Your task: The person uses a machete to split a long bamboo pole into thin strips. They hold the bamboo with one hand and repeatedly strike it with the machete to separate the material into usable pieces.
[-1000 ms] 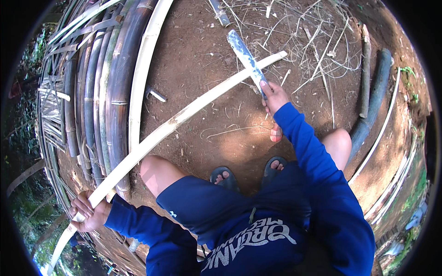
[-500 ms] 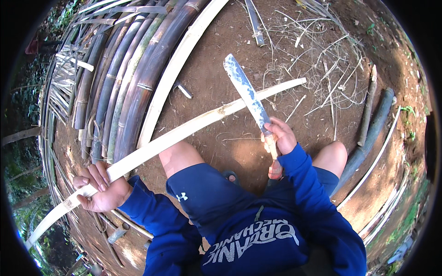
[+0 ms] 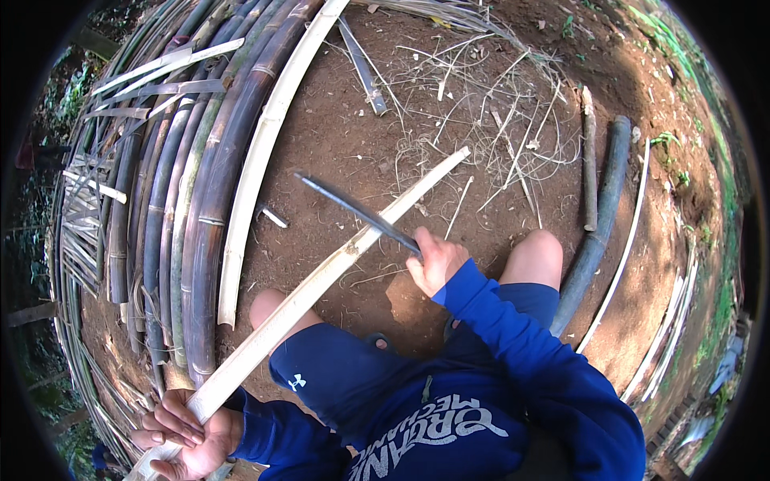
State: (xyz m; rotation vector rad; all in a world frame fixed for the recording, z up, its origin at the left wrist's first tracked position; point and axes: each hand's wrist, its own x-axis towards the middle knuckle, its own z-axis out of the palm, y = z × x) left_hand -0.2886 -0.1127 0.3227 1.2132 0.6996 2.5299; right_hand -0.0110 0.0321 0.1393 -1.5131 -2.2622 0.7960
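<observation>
A long pale split bamboo strip (image 3: pixel 301 297) runs from the lower left across my left thigh toward the far right, with a node partway along it. My left hand (image 3: pixel 192 437) is closed round its near part. In front of my body, my right hand (image 3: pixel 437 260) grips a machete (image 3: pixel 341 202) whose handle is hidden in the fist. The blade, seen nearly edge-on, points to the far left and crosses over the strip beyond the node. Whether the blade touches the strip I cannot tell.
Dark bamboo poles (image 3: pixel 212 192) lie stacked at the left, with a broad split bamboo piece (image 3: pixel 269 144) alongside. Thin shavings (image 3: pixel 505 136) litter the dirt ahead. A dark pole (image 3: pixel 597 216) and a stick (image 3: pixel 589 152) lie at the right. My bare knees flank the work.
The machete has turned from showing its flat side to nearly edge-on, its tip swinging left and lower over the strip. My left hand and the strip's near end sit lower in view.
</observation>
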